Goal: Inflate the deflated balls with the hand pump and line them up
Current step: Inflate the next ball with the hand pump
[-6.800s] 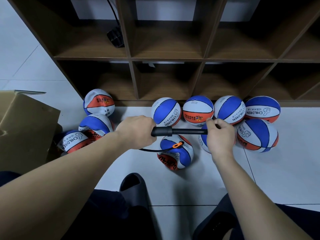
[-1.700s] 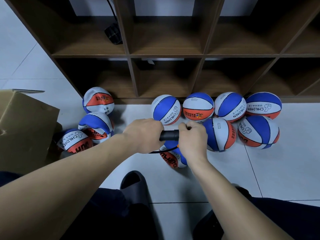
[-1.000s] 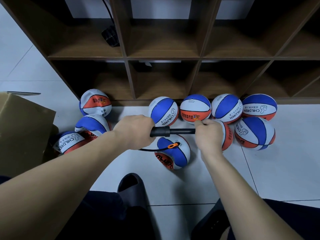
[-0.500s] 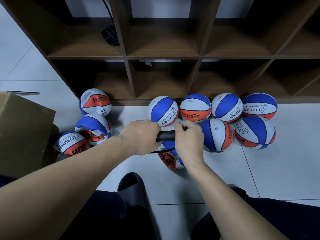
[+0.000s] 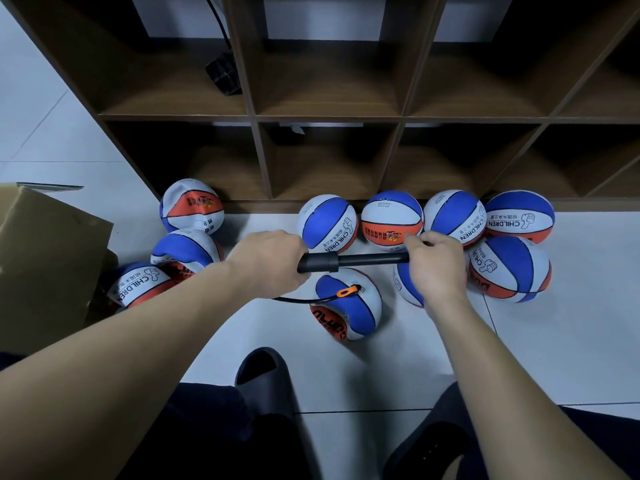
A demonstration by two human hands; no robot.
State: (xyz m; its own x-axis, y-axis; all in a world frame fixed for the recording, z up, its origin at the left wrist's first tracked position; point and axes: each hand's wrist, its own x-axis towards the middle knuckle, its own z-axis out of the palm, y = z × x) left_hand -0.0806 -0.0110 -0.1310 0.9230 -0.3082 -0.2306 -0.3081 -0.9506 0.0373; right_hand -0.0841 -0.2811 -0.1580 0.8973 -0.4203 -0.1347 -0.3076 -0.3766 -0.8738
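Shelving (image 5: 329, 116) stands behind balls on floor tiles (image 5: 554, 341). Hand pump (image 5: 349, 262) lies horizontal, rod drawn rightward, above a half-filled ball (image 5: 360, 313); left hand (image 5: 268, 263) grips its barrel, right hand (image 5: 438, 268) its handle. Its hose's orange nozzle (image 5: 348, 291) meets that ball.

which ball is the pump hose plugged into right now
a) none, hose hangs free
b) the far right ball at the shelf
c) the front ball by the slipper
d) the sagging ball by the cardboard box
c: the black hose ends in an orange connector seated on top of the front ball, with both hands on the hand pump.
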